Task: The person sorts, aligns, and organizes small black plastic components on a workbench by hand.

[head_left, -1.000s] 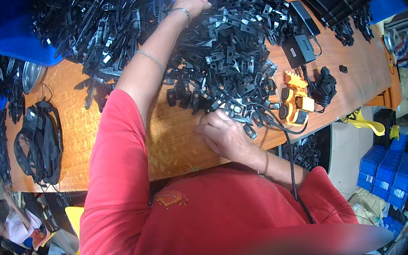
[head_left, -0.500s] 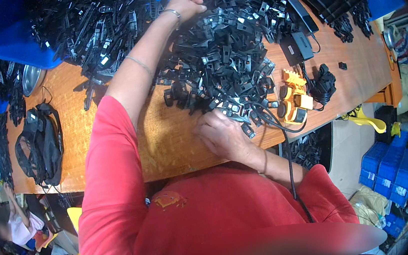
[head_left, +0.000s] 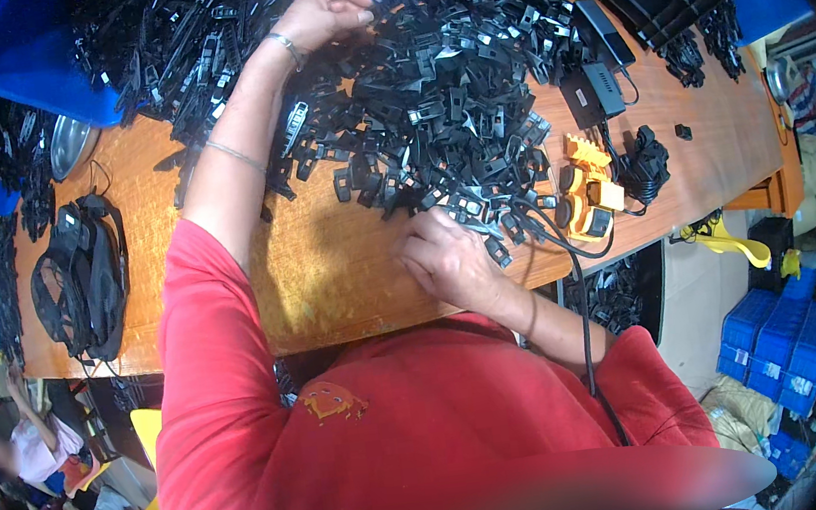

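Observation:
My left hand hovers over the far part of a large heap of small black plastic parts, its fingers curled in toward the thumb. Whatever those fingers may hold is too small or hidden to make out. At the near edge of the same heap, my right hand rests on the wooden table with its fingers bent closed. Its fingertips are tucked under, so anything in them does not show. Longer black strip-like parts lie to the left of the heap, partly behind my left arm.
A yellow toy construction vehicle stands right of the heap, near a black power adapter and cables. A black bag and a metal bowl lie at the left. Blue crates are stacked on the floor at the right.
My left hand has moved left over the heap, with its arm drawn back the same way. My right hand stays in nearly the same place at the heap's near edge.

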A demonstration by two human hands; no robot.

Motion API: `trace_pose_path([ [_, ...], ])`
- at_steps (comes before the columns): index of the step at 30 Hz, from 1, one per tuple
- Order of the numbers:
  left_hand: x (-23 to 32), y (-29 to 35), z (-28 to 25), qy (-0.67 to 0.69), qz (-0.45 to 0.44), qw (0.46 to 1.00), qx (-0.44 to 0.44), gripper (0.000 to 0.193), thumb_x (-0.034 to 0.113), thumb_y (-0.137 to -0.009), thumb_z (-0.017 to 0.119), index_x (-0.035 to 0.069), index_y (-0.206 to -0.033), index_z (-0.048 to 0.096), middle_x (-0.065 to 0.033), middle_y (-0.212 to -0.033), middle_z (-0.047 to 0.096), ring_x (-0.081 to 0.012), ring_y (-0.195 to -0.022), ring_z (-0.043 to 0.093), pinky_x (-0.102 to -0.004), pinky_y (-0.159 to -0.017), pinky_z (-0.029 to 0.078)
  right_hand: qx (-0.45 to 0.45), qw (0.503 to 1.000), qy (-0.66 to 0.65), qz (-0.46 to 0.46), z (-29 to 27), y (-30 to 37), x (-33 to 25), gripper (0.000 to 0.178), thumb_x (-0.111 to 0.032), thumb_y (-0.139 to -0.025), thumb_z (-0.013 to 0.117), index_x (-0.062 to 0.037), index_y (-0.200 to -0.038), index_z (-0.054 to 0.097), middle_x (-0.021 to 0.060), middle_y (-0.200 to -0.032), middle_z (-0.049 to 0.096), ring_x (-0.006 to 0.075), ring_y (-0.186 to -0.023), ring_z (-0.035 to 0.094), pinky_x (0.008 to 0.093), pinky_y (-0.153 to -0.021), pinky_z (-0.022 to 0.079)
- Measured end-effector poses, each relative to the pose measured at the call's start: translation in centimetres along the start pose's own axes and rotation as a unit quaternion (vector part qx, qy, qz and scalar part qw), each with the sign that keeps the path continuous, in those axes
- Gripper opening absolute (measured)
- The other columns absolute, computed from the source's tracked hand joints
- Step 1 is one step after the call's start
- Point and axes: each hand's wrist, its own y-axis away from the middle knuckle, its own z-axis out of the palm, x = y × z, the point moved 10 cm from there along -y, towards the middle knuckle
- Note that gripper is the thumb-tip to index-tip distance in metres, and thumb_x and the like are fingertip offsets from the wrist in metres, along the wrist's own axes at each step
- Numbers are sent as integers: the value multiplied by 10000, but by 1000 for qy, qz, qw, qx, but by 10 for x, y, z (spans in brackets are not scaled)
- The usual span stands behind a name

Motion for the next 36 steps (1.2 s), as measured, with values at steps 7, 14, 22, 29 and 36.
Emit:
trace_pose_path([
  [7,2,31,-23,68,27,996,55,246,169,-962,821,102,-1173,714,19,-967,771,-91,-914,746,-223,-776,552,-4,1000,9,-9,9,7,-1,116,-37,-826,775,-94,-922,742,74,-988,658,291,-935,664,400,-731,590],
  [14,16,138,-40,181,25,980,84,201,89,-939,798,35,-1107,703,-99,-1005,778,-190,-875,745,-318,-813,607,14,999,35,-30,6,2,0,76,-39,-869,740,-70,-937,727,91,-971,665,332,-923,659,432,-813,552],
  [22,-61,336,-48,394,7,907,148,157,3,-1020,680,16,-1176,699,-97,-1063,741,-268,-1093,759,-370,-1053,618,55,996,28,-69,12,-30,-11,47,-45,-897,739,-55,-942,747,115,-972,695,350,-924,675,433,-798,557],
  [29,-73,408,-16,294,3,904,311,154,-10,-948,773,4,-1091,715,-67,-950,759,-161,-865,752,-270,-822,622,74,993,81,-54,14,-43,-20,116,-102,-875,776,-96,-990,784,106,-990,694,333,-914,721,427,-774,596],
  [36,-26,427,11,-243,36,876,414,149,88,-887,822,19,-964,715,-76,-974,693,-188,-830,704,-307,-749,564,63,983,162,-55,28,-55,-26,219,-115,-922,777,-108,-1141,782,85,-1146,707,327,-915,750,428,-783,607],
])
